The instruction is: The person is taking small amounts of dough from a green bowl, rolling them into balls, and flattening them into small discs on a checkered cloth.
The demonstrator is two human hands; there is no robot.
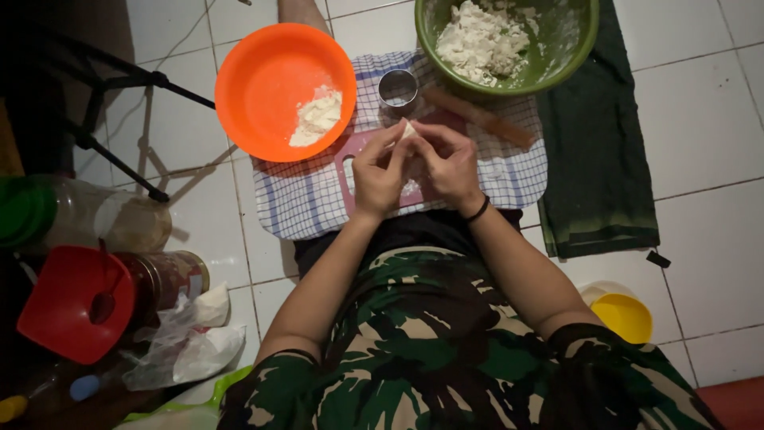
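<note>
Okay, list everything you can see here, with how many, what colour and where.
orange bowl: one, orange, some white flour inside, upper left on the cloth
green bowl: one, green, white dough inside, top right
metal cup: one, silver, between the bowls
rolling pin: one, brown wood, below the green bowl
checked cloth: one, white and blue, on the tiled floor
pink board: one, pink, on the cloth under the hands
dark towel: one, dark green, right of the cloth
yellow lid: one, yellow, lower right
jars: two, clear, left
red lid: one, red, lower left
dough piece: one, white, pinched by both hands
left hand: on the dough piece
right hand: on the dough piece
</note>
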